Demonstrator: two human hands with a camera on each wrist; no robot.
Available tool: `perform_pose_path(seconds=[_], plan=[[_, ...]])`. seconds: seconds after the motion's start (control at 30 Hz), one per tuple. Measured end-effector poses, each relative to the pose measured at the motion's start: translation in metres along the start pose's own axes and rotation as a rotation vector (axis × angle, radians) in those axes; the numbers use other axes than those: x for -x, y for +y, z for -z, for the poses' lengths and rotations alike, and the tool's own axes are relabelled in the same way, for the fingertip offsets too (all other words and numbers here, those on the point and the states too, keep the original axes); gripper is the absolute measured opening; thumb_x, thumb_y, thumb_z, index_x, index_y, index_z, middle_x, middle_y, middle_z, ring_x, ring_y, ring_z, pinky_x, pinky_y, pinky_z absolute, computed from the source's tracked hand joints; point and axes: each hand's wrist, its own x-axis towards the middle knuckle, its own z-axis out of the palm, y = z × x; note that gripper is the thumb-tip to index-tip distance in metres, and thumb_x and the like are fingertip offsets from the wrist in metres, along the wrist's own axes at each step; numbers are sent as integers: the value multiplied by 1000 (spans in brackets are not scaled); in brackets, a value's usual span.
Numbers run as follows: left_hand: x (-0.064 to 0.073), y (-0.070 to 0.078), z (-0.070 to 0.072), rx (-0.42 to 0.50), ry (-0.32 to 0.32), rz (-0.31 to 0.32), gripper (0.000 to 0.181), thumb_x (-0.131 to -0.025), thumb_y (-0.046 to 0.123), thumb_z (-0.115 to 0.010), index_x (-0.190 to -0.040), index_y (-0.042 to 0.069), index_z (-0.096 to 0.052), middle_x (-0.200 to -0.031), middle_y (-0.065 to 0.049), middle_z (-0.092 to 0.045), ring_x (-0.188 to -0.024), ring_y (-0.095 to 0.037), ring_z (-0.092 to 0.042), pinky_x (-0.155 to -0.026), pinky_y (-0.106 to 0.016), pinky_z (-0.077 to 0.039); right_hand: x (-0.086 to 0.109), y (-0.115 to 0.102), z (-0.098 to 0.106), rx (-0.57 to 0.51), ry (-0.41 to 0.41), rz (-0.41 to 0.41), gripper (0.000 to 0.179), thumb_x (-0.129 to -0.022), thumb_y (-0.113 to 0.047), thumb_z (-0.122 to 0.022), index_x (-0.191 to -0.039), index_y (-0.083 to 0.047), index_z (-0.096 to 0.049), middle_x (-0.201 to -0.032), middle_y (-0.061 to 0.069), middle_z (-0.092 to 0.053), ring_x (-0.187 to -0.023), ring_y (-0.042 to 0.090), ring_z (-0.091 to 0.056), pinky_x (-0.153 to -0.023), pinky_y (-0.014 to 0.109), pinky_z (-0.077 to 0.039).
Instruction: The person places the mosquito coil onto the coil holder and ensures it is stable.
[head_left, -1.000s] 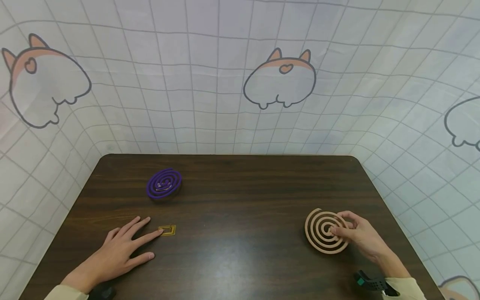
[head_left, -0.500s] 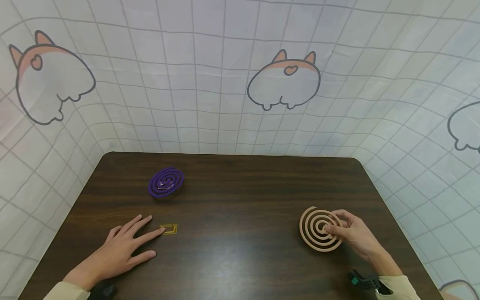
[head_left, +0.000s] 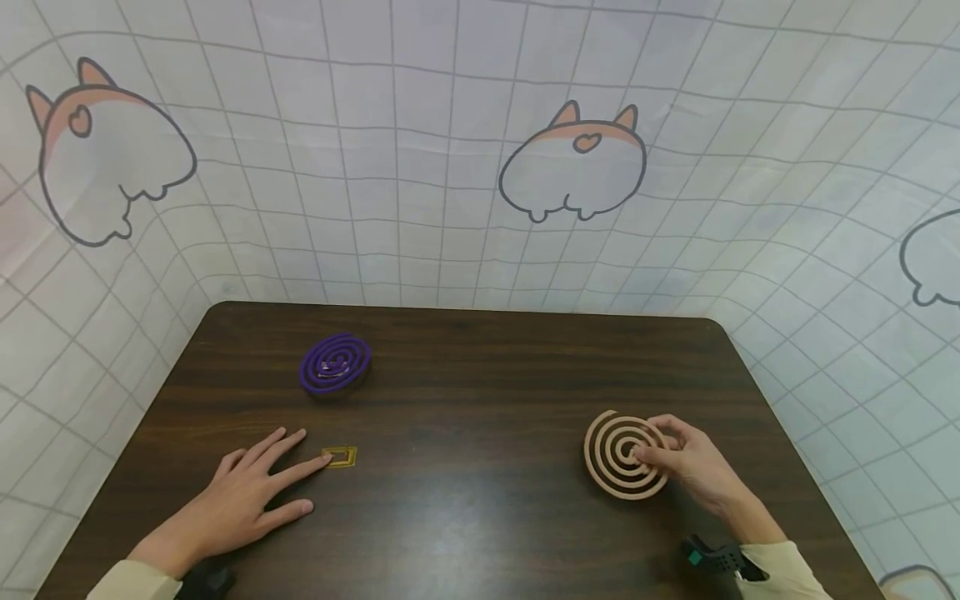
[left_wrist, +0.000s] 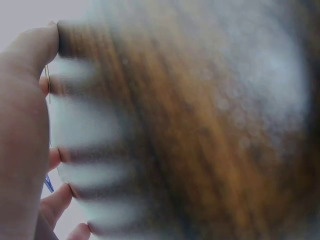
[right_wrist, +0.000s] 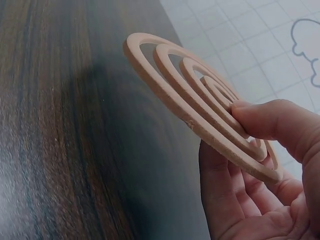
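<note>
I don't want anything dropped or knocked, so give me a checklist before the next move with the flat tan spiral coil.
1. Flat tan spiral coil gripped: ok; the right hand pinches it between thumb and fingers.
2. Coil lifted clear of the dark wood-grain table: ok; the right wrist view shows it raised.
3. Left hand at the small gold-coloured rectangular frame: ok; index finger touching its left edge.
4. Frame pressed firmly: cannot tell.
5. Purple spiral coil clear of both hands: ok; it sits farther back.
</note>
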Motion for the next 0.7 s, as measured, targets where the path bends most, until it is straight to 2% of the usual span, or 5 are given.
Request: perform_pose_path(seconds=[0.7], plan=[[-1, 3, 2, -11, -19, 1, 56, -97, 62, -61, -150, 51, -49, -163, -10, -44, -148, -43, -41, -98, -69, -39, -21, -5, -26, -9, -27, 21, 44, -95, -15, -76, -128, -5, -49, -95, -2, -73, -85, 10, -72, -77, 28, -60]])
